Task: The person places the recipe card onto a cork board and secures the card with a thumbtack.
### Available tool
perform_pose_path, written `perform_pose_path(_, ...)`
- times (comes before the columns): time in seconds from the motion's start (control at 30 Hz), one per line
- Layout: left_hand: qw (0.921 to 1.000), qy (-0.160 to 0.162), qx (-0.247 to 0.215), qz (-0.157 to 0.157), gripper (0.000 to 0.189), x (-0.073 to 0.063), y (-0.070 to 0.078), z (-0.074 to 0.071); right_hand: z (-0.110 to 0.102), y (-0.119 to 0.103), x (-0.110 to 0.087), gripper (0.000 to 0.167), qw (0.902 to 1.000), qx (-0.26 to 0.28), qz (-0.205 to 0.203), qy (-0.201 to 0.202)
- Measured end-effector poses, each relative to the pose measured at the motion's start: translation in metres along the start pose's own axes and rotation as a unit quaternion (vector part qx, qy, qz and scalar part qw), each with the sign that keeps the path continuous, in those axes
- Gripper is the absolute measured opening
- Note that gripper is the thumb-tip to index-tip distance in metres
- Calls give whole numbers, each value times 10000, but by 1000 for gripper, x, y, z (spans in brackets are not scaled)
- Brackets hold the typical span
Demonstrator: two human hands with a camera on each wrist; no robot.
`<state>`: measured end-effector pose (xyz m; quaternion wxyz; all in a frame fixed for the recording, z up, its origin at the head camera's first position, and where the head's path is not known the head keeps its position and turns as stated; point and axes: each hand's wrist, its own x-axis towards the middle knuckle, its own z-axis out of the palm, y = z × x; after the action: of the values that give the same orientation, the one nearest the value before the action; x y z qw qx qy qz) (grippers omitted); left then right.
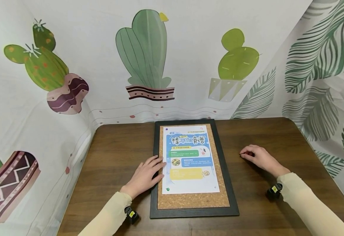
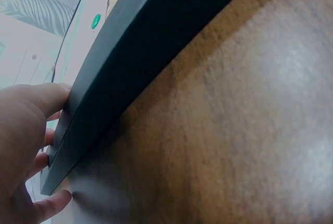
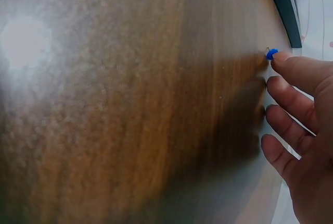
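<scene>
A cork board (image 1: 193, 200) in a black frame (image 1: 193, 212) lies on the table, with a printed poster (image 1: 189, 157) on it. My left hand (image 1: 144, 175) rests over the frame's left side, fingers spread onto the poster's edge. In the left wrist view its thumb and fingers (image 2: 39, 164) lie along the frame's side. Right of the board, my right hand (image 1: 263, 160) is low over the table. The right wrist view shows it pinching a small blue push pin (image 3: 271, 53) at the thumb tip. A purple pin (image 1: 166, 129) and a green pin (image 1: 168, 189) sit at the poster's left corners.
The brown wooden table (image 1: 115, 147) extends on both sides of the board. Behind it hangs a white cloth (image 1: 189, 49) printed with cacti and leaves. A small black camera is strapped at each wrist.
</scene>
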<state>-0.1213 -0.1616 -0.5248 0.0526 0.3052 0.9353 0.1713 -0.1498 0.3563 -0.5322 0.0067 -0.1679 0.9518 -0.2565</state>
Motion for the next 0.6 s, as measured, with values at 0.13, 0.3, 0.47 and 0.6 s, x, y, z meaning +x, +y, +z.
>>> perform_pose_path(0.13, 10000, 3, -9, 13, 50, 0, 0, 0, 1, -1, 1, 11, 10000, 5, -63, 5)
perform_pose_path(0.3, 10000, 21, -13, 26, 50, 0, 0, 0, 0, -1, 2, 11, 10000, 58, -39, -66)
perform_pose_path(0.47, 10000, 39, -23, 18, 50, 1, 0, 0, 1, -1, 2, 11, 9999, 8, 3, -139)
perform_pose_path(0.6, 10000, 32, -35, 13, 50, 0, 0, 0, 2, -2, 2, 9, 9999, -26, 19, -137)
